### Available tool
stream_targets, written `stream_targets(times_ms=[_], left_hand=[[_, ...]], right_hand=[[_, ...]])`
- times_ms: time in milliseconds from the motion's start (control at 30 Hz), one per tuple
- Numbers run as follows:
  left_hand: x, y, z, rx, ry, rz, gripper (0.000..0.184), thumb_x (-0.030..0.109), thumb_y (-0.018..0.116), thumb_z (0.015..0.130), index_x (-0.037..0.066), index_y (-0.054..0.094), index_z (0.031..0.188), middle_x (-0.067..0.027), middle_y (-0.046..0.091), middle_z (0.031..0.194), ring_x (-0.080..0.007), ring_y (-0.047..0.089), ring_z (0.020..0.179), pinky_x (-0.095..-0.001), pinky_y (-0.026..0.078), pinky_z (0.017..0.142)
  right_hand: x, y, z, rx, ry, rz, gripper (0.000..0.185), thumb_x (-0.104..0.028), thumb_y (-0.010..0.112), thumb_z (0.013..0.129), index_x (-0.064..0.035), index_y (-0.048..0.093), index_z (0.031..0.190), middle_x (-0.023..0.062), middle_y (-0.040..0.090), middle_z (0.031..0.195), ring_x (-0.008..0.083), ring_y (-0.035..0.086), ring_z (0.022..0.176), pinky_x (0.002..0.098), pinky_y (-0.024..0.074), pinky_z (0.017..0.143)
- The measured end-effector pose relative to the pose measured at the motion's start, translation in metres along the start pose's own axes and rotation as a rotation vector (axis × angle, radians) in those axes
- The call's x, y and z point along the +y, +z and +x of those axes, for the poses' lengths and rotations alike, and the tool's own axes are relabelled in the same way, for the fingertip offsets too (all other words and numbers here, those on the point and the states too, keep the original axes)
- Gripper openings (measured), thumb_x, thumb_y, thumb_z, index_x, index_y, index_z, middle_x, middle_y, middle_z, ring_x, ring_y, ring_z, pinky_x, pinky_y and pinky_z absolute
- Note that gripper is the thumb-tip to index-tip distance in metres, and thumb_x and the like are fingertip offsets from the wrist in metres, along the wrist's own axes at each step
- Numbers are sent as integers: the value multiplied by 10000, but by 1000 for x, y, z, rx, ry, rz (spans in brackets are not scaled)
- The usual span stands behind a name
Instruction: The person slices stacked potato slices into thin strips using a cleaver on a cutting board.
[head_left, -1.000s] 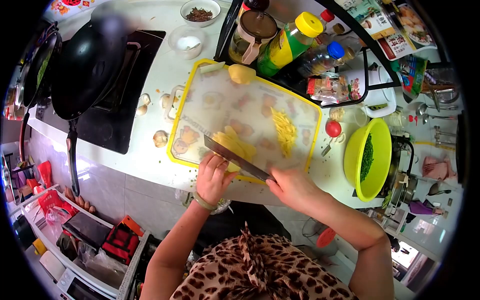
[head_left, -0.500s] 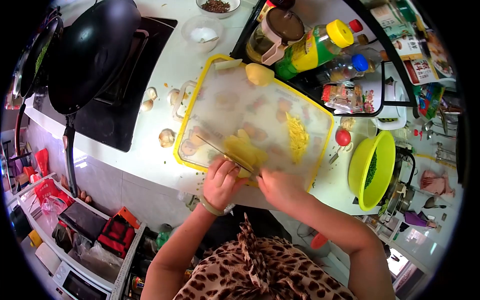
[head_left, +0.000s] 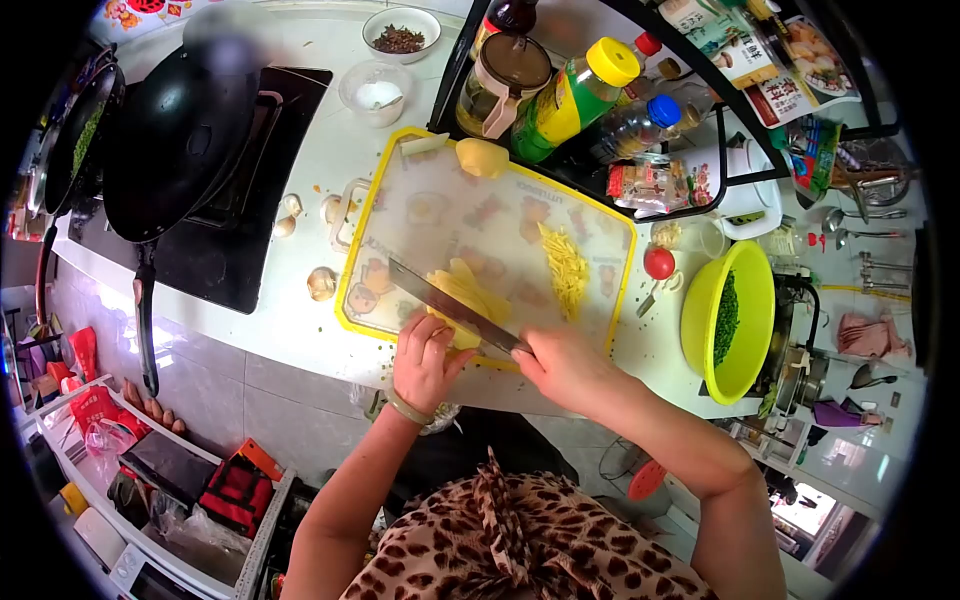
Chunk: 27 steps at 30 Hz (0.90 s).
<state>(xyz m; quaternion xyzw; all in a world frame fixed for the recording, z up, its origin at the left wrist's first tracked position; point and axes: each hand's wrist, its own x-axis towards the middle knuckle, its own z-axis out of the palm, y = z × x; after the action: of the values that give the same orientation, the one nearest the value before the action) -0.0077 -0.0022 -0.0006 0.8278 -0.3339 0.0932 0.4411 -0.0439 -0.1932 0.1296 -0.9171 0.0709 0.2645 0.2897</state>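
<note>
My right hand [head_left: 565,368] grips the handle of a kitchen knife [head_left: 448,304], its broad blade slanting up to the left above the cutting board [head_left: 425,228]. With curled fingers, my left hand [head_left: 423,362] holds down a pale yellow potato piece [head_left: 462,338] at the board's near edge, beside the blade. Thin potato slices [head_left: 468,285] lie fanned just beyond the knife and are partly covered by it. Further right on the board is a pile of potato shreds [head_left: 566,272]. A peeled potato [head_left: 483,158] rests at the far edge.
Garlic bulbs [head_left: 321,284] sit left of the board, near the cooktop with a black wok [head_left: 180,140]. A rack of bottles [head_left: 570,100] stands behind. To the right are a red-handled peeler [head_left: 658,265] and a green basin [head_left: 738,385] holding chopped greens.
The knife blade has turned so its flat side shows more. Both hands stay at the near edge of the board, and the whole view has shifted slightly.
</note>
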Motion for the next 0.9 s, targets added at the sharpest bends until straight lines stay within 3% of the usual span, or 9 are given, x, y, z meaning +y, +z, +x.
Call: stream_targets(times_ms=[600, 900], left_hand=[[-4, 3, -1, 24, -1, 16, 475, 131, 807, 623, 27, 555, 1011, -107, 545, 1088, -333, 505, 1065, -423, 448, 888], [-3, 3, 0, 11, 2, 25, 480, 139, 800, 624, 23, 557, 1022, -108, 549, 1079, -320, 517, 1025, -413, 451, 864]], right_hand=[[13, 13, 2, -40, -64, -111, 225, -231, 517, 917, -9, 541, 888, 195, 589, 676, 406, 584, 641, 492, 457, 598], [1, 34, 28, -39, 11, -106, 215, -234, 516, 910, -27, 548, 861, 183, 596, 672, 389, 587, 629, 492, 457, 588]])
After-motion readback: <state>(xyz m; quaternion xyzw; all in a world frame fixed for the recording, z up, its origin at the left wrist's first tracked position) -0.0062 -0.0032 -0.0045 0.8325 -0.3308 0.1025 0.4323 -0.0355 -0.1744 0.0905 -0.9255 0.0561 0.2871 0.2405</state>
